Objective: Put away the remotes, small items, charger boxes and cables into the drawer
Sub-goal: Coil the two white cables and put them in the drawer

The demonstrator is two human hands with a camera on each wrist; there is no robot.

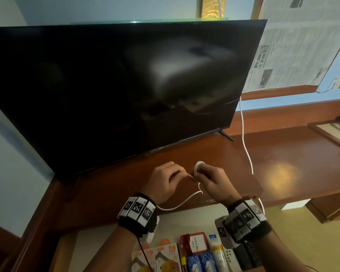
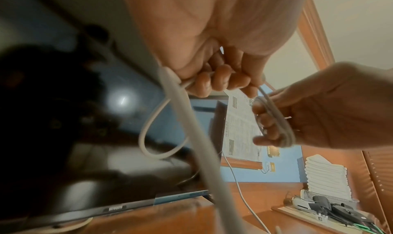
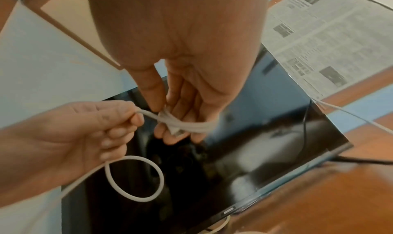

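Observation:
A white cable (image 1: pixel 177 206) is stretched between both hands above the wooden TV stand (image 1: pixel 204 154). My right hand (image 1: pixel 212 181) holds a small coil of it (image 1: pixel 199 167), wound round the fingers (image 3: pixel 187 125). My left hand (image 1: pixel 165 181) pinches the cable (image 3: pixel 140 113) just beside the coil, fingers (image 2: pixel 221 79) curled on it. The slack hangs below in a loop (image 3: pixel 134 178) and trails toward my left wrist. Below, the open drawer (image 1: pixel 185 220) holds orange charger boxes (image 1: pixel 165 256), a white remote (image 1: pixel 231 258) and black remotes (image 1: pixel 247 256).
A big dark TV (image 1: pixel 116 85) stands right behind the hands. A second white cable (image 1: pixel 243 134) hangs from its right edge down over the stand. The drawer also holds a red tag holder (image 1: pixel 196 244), blue packets (image 1: pixel 202 262) and a tube (image 1: pixel 217 252). Folded towels (image 2: pixel 327 175) lie far right.

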